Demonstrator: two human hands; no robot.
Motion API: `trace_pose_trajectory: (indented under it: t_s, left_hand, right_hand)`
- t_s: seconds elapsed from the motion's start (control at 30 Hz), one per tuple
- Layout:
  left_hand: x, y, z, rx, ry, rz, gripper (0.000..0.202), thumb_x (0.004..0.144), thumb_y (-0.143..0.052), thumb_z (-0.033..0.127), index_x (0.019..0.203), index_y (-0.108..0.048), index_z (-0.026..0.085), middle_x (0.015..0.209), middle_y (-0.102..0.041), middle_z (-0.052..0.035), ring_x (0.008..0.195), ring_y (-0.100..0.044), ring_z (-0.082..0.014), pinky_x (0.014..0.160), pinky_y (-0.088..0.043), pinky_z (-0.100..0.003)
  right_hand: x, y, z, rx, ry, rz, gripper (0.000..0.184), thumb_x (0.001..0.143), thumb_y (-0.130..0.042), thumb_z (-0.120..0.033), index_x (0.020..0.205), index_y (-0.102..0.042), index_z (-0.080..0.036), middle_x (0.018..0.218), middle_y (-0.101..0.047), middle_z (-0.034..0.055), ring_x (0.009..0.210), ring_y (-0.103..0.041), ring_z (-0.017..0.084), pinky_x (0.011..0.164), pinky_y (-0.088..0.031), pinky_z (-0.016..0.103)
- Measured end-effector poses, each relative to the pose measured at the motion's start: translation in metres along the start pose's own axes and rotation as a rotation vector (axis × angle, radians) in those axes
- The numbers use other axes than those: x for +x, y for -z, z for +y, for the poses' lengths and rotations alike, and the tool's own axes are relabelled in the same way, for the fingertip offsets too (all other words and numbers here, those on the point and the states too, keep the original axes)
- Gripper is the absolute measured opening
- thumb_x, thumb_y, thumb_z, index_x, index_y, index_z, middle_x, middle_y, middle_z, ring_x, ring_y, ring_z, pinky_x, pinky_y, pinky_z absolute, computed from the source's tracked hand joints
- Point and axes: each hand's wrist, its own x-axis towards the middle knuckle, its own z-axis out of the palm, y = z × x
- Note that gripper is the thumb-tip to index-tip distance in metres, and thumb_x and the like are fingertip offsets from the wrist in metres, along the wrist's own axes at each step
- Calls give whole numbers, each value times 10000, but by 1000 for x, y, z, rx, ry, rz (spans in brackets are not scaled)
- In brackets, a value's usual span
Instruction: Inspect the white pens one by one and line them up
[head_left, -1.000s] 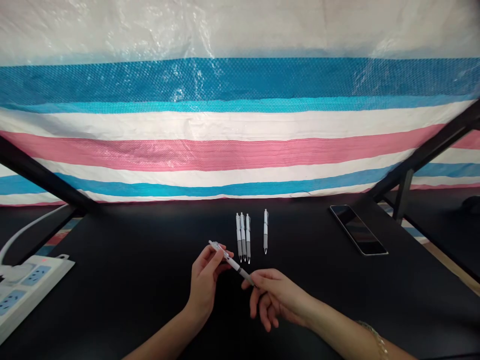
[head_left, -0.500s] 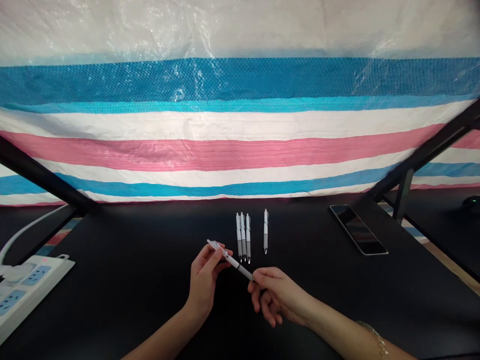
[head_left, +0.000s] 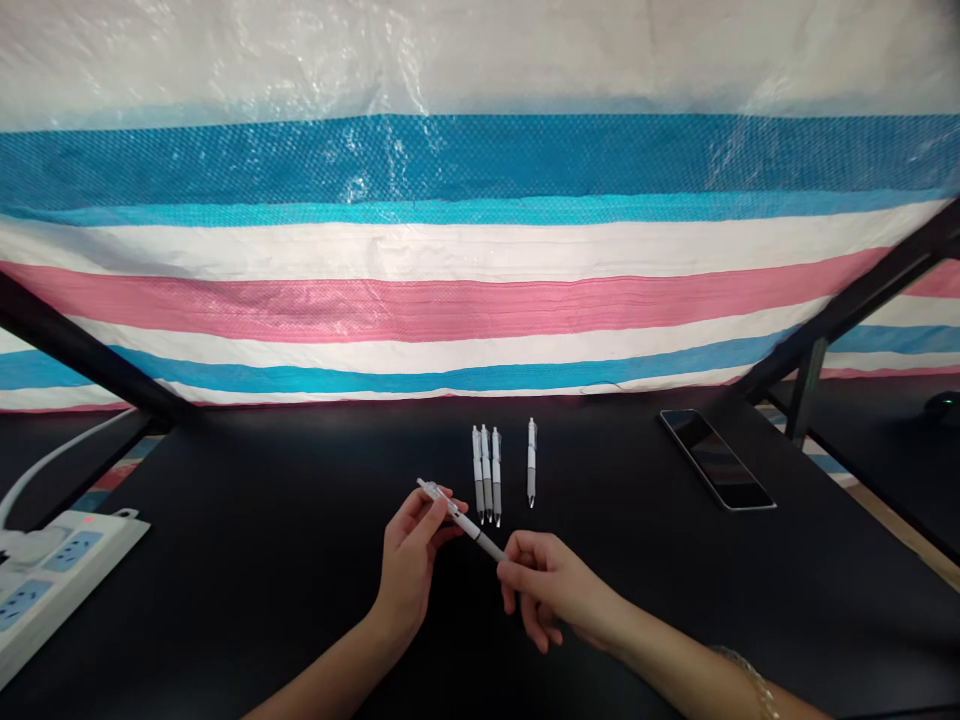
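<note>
A white click pen (head_left: 469, 527) with a grey grip slants down to the right between my two hands, above the table. My left hand (head_left: 411, 555) is closed on its clip end, thumb on top. The fingers of my right hand (head_left: 551, 585) pinch the tip end, which they hide. Just beyond, three similar pens (head_left: 486, 480) lie side by side on the black table (head_left: 300, 500), tips toward me. Another such pen (head_left: 532, 465) lies apart, a little to their right.
A smartphone (head_left: 716, 460) lies on the table at the right. On the left stands a white power strip (head_left: 56, 575) with a plug and cable. Black frame bars (head_left: 847, 310) rise at both sides, and a striped plastic sheet (head_left: 480, 300) hangs behind.
The thumb and fingers of my right hand have shifted around the pen's tip end. The held pen and my left hand have moved very slightly right; the pens on the table are unchanged.
</note>
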Motion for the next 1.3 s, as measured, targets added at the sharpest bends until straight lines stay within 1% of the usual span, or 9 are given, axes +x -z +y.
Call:
trace_pose_trajectory:
  t_s: [0.13,0.3,0.43,0.5,0.57,0.7,0.8,1.03,1.3]
  left_hand:
    - [1,-1,3,-17,19,-57,122,774,-627,270,825,-629,159,778,-648,-48,743,-579,-162,678,-480,-266]
    - [4,0,4,-68,7,-163,73,777,-627,230,809,-624,164,744,-645,-37,726,-589,-161,715,-459,-268]
    - [5,1,3,-97,10,-212,35,782,-624,212,796,-619,180,727,-638,-20,724,-594,-153,723,-459,-261]
    - [6,1,4,-100,8,-221,45,787,-621,221,804,-622,179,737,-637,-20,735,-601,-158,736,-471,-275]
    - [6,0,6,-69,-4,-213,88,796,-612,246,844,-626,173,770,-647,-34,761,-610,-172,743,-486,-294]
    - [5,-2,8,84,-30,-159,339,789,-623,286,1104,-555,181,779,-670,-47,730,-622,-173,673,-509,-284]
    - [4,-3,10,166,-31,-168,525,773,-637,294,1248,-428,219,733,-674,-22,641,-624,-163,617,-513,-283]
    - [4,-5,11,240,-38,-227,384,751,-647,304,1096,-501,220,722,-693,-29,656,-640,-191,611,-529,-318]
    - [5,-5,10,215,-6,-203,435,723,-675,323,1102,-487,220,732,-703,-30,623,-648,-189,600,-525,-312]
  right_hand:
    - [2,3,4,55,2,-34,445,782,-497,-560,735,-531,-118,501,-575,9,324,-482,65,298,-243,136]
    - [2,5,-1,197,-91,-99,389,708,-588,-513,623,-492,-145,393,-512,-7,248,-340,43,278,-159,161]
    - [1,6,-2,273,-170,-179,323,703,-604,-443,616,-474,-160,339,-433,-48,238,-258,32,292,-122,164]
    - [2,6,0,285,-142,-164,342,740,-563,-465,638,-502,-144,367,-468,-28,247,-302,42,297,-154,166]
    - [3,7,3,275,-104,-142,400,787,-501,-493,692,-551,-108,448,-545,20,301,-427,70,324,-237,171]
    - [3,6,3,293,-103,-157,471,838,-430,-506,870,-606,-69,723,-648,107,596,-634,168,498,-419,233]
    - [3,4,1,320,-92,-153,455,828,-460,-494,913,-610,-73,815,-650,123,713,-650,208,624,-453,298]
    - [1,4,1,335,-81,-166,411,812,-482,-444,904,-611,-64,876,-658,159,761,-648,220,740,-436,351]
    - [1,5,1,330,-83,-175,392,800,-485,-425,906,-622,-73,867,-666,148,782,-648,225,760,-437,357]
